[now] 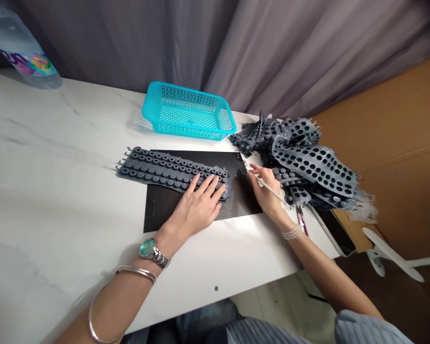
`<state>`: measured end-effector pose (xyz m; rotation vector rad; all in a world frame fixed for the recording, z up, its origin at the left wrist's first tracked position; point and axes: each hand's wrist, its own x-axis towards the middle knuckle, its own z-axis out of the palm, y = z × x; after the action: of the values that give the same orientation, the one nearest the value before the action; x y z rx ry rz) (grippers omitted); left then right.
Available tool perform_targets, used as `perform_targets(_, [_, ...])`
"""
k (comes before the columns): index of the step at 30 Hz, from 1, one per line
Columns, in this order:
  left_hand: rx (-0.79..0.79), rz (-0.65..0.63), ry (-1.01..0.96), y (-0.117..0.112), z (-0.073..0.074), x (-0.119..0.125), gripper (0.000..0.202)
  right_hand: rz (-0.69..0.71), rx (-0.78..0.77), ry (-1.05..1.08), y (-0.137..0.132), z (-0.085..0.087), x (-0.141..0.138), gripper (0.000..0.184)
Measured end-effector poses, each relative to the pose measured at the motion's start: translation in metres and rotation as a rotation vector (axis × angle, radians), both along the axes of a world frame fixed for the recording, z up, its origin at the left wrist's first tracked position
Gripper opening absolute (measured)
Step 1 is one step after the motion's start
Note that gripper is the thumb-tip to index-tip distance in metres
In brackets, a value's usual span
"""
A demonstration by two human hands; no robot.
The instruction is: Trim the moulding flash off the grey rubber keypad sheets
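Observation:
My left hand [197, 205] lies with fingers spread over the right end of a dark grey moulded rubber sheet [154, 167] bearing rows of round rings. The sheet rests partly on a black mat [161, 212], and its left end reaches past the mat onto the white table. At the mat's right edge, my right hand [267, 191] is closed around a thin white stick-like tool [272, 191]; its tip by the fingers is too small to make out. Several tiny dark bits [238, 155] lie near the mat's upper right corner.
A turquoise basket [152, 126] stands behind the mat. Crumpled rubber sheets with holes [315, 162] are heaped on the right. Small snips [302, 220] lie beside my right wrist, near a dark flat object [333, 231]. A clear bottle [28, 62] stands back left; a white clamp [392, 253] sits right.

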<state>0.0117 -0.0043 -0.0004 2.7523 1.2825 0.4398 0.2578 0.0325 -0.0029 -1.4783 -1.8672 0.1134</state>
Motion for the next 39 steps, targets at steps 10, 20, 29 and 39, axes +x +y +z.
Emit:
perform_targets(10, [0.034,-0.006,-0.004,-0.001,-0.001,-0.001,0.048,0.473,0.152,-0.400,-0.012,0.002,-0.021,0.011])
perform_targets(20, [0.023,-0.022,-0.006,0.000,0.000,-0.002,0.049,0.556,0.174,-0.466,-0.007,-0.012,-0.015,0.020])
perform_targets(29, [0.022,-0.022,-0.006,-0.001,-0.001,-0.002,0.049,0.576,0.050,-0.519,-0.012,-0.001,-0.021,0.020])
perform_targets(39, [0.003,-0.019,0.004,0.000,0.002,-0.002,0.049,0.582,0.067,-0.403,-0.014,-0.006,-0.019,0.022])
